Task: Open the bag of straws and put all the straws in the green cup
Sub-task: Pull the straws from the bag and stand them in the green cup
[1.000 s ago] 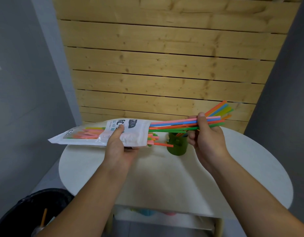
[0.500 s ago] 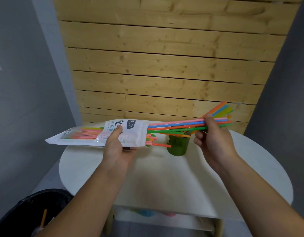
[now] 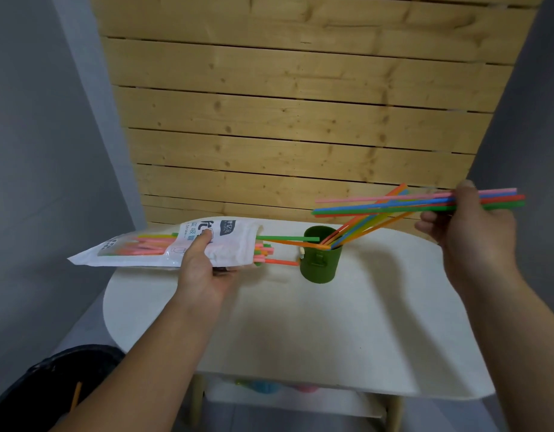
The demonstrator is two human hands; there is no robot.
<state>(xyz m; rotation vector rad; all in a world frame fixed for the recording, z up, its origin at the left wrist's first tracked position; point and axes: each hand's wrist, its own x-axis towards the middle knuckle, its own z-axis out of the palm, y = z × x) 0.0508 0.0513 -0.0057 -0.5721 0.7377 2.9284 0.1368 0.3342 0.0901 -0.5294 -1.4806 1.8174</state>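
You face a white table (image 3: 300, 322) against a pale plank wall (image 3: 300, 120), with grey walls either side and a black bin (image 3: 51, 385) at the lower left of the frame. Your left hand (image 3: 204, 272) grips the white bag (image 3: 138, 249), thumb on top. The bag lies level, long axis left to right, its open mouth facing the green cup (image 3: 320, 263) at centre frame, coloured ends poking out. At the right edge, your right hand (image 3: 466, 232) has its fingers (image 3: 431, 218) pinched on a level bundle of straws (image 3: 378, 206) above the cup. The leaning straws (image 3: 356, 227) in the cup tilt toward the upper right.

Probably a home corner: small white table (image 3: 331, 322), plank wall (image 3: 300, 120), bin (image 3: 51, 385).
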